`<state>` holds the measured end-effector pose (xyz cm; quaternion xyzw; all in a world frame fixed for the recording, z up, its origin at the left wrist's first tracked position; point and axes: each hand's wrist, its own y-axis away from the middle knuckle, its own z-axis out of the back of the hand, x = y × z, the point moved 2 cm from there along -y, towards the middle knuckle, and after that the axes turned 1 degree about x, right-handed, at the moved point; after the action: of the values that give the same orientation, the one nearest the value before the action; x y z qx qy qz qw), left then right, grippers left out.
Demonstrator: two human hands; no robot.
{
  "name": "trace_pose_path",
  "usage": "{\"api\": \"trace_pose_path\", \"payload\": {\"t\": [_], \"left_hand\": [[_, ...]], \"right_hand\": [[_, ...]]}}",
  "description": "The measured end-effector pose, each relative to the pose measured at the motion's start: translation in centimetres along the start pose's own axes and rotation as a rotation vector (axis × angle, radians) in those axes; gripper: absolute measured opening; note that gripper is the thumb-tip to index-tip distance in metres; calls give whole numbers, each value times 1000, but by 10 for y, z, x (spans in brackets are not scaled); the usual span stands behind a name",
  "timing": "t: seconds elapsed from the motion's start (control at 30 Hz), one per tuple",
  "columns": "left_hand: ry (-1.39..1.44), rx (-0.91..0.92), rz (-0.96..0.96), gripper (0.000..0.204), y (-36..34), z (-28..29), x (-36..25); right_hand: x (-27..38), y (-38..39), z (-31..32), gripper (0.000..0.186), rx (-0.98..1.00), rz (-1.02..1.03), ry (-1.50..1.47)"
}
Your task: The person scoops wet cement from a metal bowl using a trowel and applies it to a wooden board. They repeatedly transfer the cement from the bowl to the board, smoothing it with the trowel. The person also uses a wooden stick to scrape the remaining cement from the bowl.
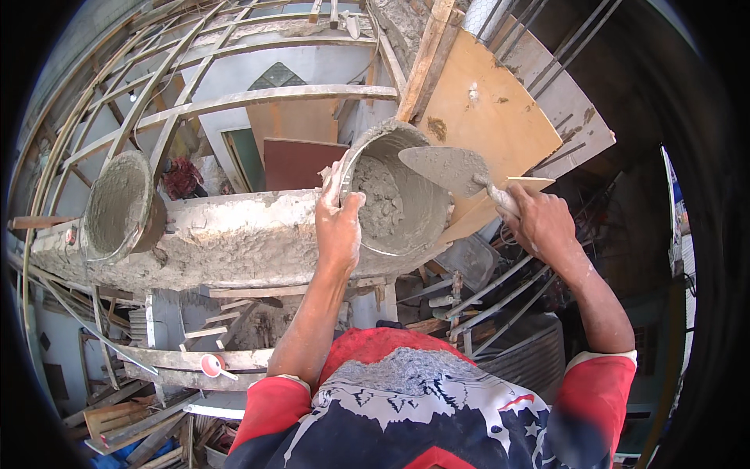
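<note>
A round bucket [422, 215] coated in grey mortar tilts toward me on top of the rough wall beam [234, 234]. Wet mortar [381, 199] lies in a lump inside it. My left hand [340, 223] grips the bucket's left rim, thumb on the inside and fingers on the outside. In my right hand [541, 222] is the handle of a pointed trowel [447, 167]. Its mortar-smeared blade reaches leftward over the bucket's opening, and I cannot tell whether it touches the rim.
A second mortar-coated bucket [121, 207] stands on the beam at the far left. Wooden battens [258, 98] cross the upper left. Plywood sheets [492, 117] lean behind the bucket. Below the beam are loose planks [148, 426], a red-and-white dipper [212, 365] and metal pipes [500, 293].
</note>
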<state>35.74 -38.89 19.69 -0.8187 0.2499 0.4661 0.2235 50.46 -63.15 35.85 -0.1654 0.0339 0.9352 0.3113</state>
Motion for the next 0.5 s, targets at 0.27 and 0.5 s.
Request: {"api": "trace_pose_path", "payload": {"t": [0.27, 0.5], "left_hand": [[-201, 147, -149, 71, 36, -13, 0], [-192, 163, -188, 67, 34, -11, 7]], "right_hand": [[36, -85, -59, 24, 193, 352, 247], [29, -63, -81, 46, 451, 359, -156]]}}
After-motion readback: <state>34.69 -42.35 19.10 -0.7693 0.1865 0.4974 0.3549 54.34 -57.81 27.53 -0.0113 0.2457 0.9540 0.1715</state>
